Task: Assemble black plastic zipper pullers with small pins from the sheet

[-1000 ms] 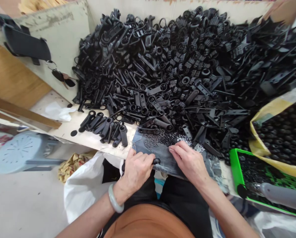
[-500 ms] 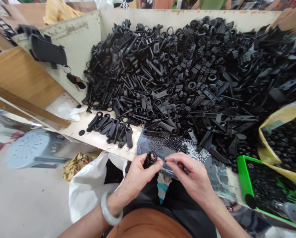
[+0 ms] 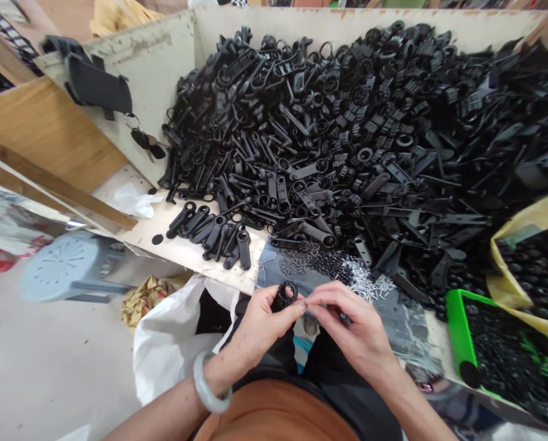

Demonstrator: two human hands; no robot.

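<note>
My left hand [image 3: 260, 327] holds a black plastic lever part [image 3: 285, 296] with a round ring end, raised just above the bench's front edge. My right hand [image 3: 354, 331] pinches something tiny at its fingertips, which touch the part's ring. What the right fingers hold is too small to make out. Just beyond both hands lies a grey sheet [image 3: 403, 327] with a heap of small black and silver pins [image 3: 336, 269]. A huge pile of black plastic parts [image 3: 347, 135] fills the bench behind it.
A row of assembled black levers [image 3: 214, 236] lies left of the pins. A green tray [image 3: 458, 331] of small black pieces and a yellow bag [image 3: 531, 229] stand at right. A white sack [image 3: 173, 340] hangs below the bench; a grey stool [image 3: 67, 269] stands at left.
My left hand lifted the black part off the sheet and my right hand left the pin heap. Both hands then met in front of me, fingertips at the part's ring.
</note>
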